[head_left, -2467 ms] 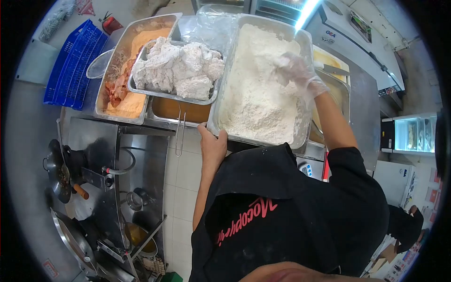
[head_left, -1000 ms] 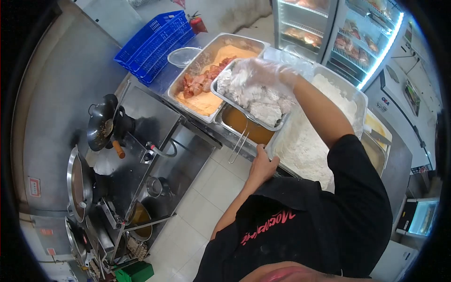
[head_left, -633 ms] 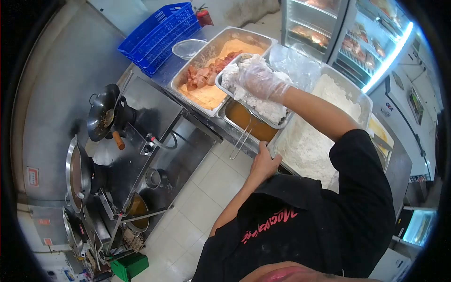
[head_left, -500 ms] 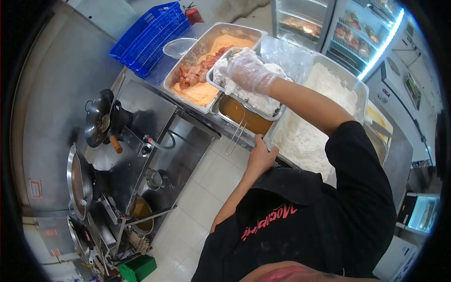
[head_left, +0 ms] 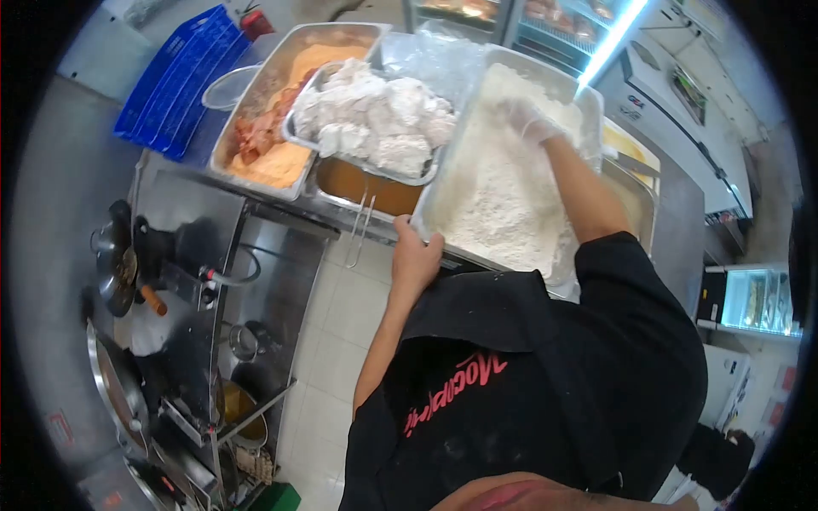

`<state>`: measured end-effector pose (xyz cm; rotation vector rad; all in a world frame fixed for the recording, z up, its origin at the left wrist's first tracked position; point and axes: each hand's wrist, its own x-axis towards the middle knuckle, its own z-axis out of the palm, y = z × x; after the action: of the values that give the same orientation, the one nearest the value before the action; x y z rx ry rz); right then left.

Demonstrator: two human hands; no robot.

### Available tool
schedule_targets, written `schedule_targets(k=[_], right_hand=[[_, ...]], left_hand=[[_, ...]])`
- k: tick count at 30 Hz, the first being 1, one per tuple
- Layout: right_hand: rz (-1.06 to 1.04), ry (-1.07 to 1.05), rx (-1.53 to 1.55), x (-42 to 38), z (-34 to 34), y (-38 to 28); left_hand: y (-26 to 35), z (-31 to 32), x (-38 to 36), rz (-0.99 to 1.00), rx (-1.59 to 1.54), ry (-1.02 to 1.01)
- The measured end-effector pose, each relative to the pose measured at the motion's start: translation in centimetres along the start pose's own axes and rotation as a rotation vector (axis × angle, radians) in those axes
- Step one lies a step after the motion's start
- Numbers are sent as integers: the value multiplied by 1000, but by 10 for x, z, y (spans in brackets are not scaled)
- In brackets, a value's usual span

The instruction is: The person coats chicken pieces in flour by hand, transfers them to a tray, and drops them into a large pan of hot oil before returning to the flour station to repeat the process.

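Note:
My bare left hand (head_left: 416,255) holds the near left corner of a large clear tub (head_left: 423,213) of white flour (head_left: 503,192). Over the far part of the flour is my right hand (head_left: 532,121), in a clear plastic glove. Its fingers are blurred and partly lost against the flour, so their pose and anything in them cannot be made out. Left of the tub, a metal tray (head_left: 294,136) heaped with flour-coated pieces (head_left: 375,115) rests across a pan of brown liquid (head_left: 383,189). A wire handle (head_left: 361,230) hangs over that pan's front edge.
A larger tray (head_left: 220,162) holds orange powder and reddish meat at the left, near a round strainer (head_left: 230,88) and a blue crate (head_left: 183,81). Woks (head_left: 115,255) stand at far left. A knife (head_left: 630,160) lies right of the tub. Another person (head_left: 716,460) is at lower right.
My right hand has moved right, from the coated pieces to the flour. My left hand stays at the tub's corner. The view has shifted, so the trays appear further left and higher.

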<state>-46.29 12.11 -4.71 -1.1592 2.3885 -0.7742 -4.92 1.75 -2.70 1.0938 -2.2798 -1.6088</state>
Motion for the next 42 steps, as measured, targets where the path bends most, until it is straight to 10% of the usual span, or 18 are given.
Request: schedule_targets(k=[8,11,14,16,23,25,29,35,42], right_hand=[[252,-273,-450,-144,93,-138],[-109,-57,-507,-164,119,-119],[-230,-389,-410,-164,92,-104],[173,-634,-540,-148,62,-99],[323,-197,-241,-201,65,-70],[413,73,-772,-226,102,-111],[371,-301,-178,-173,111,-62],[485,200,-324,-57,-21,-1],[725,460,-170,63,26,6]], left_hand=[[6,1,-2,-14,-13,29],[3,3,1,-68,-28,18],[7,2,0,-71,-33,16],[7,2,-4,-59,-16,21],[15,-2,-4,-48,-15,16],[17,0,-3,-56,-11,23],[15,-1,-3,-109,-14,6],[7,-1,0,-54,-13,8],[12,-3,1,-151,11,-32]])
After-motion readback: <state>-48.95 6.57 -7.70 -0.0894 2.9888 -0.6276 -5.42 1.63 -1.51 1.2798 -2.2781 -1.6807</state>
